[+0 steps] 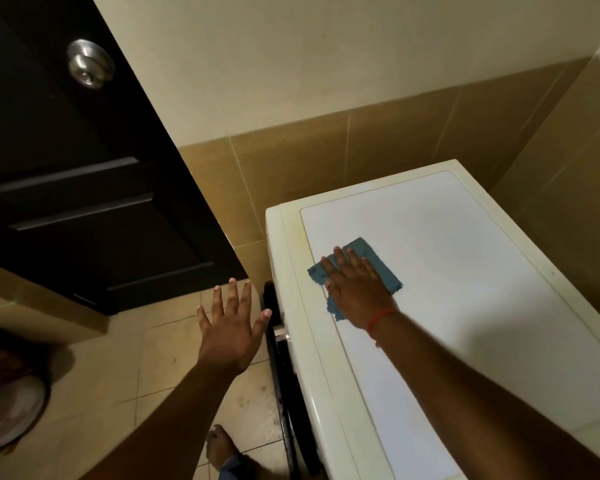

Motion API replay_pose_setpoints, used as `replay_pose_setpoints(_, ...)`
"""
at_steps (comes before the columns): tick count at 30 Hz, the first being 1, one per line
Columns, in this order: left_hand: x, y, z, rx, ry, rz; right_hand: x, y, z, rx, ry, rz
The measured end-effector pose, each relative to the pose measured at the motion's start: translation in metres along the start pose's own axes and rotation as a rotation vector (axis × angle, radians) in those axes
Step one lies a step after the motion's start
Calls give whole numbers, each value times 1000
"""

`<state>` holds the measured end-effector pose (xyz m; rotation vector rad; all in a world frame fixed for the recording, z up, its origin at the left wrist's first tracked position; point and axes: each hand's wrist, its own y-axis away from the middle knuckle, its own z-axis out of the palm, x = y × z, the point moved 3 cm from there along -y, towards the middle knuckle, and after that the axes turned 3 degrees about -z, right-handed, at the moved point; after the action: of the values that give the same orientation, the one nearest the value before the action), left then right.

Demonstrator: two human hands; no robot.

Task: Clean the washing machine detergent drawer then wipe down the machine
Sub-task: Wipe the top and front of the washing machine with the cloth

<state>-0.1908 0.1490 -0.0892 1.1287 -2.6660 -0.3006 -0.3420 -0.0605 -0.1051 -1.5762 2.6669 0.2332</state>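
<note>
A white washing machine (465,271) stands against the tiled wall, seen from above. On its flat top lies a blue cloth (383,268), near the top's left front corner. My right hand (355,287) presses flat on the cloth with straight fingers. My left hand (231,323) hovers in the air to the left of the machine, fingers spread, holding nothing. The machine's dark front (284,362) shows only as a narrow strip below the top's left edge. No detergent drawer is visible.
A dark door (77,174) with a metal knob (90,64) stands at the left. Beige tiles cover the floor (125,368) and lower wall. A round pale object (11,414) lies at the lower left. My bare foot (219,445) stands beside the machine.
</note>
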Motion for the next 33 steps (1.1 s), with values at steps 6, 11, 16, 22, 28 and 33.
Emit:
replay_pose_setpoints(6, -14, -5, 9, -24, 23, -19, -32, -32, -1, -38, -66, 15)
replay_pose_setpoints(11, -13, -9, 7, -22, 15, 16, -58, -73, -4, -44, -16, -6)
replay_pose_setpoints(16, -31, -9, 2, -21, -10, 9, -60, -56, 0, 9, -54, -52)
replay_pose_setpoints(22, -34, -10, -2, -20, 32, -43, -70, 53, 11, 29, -118, -60)
replay_pose_setpoints(28, -6, -14, -3, -5, 74, -15, -84, 74, 16, 9, -63, 27)
replay_pose_setpoints(33, 3, -19, -3, -7, 77, 1, -84, -22, 6, 15, -47, 73)
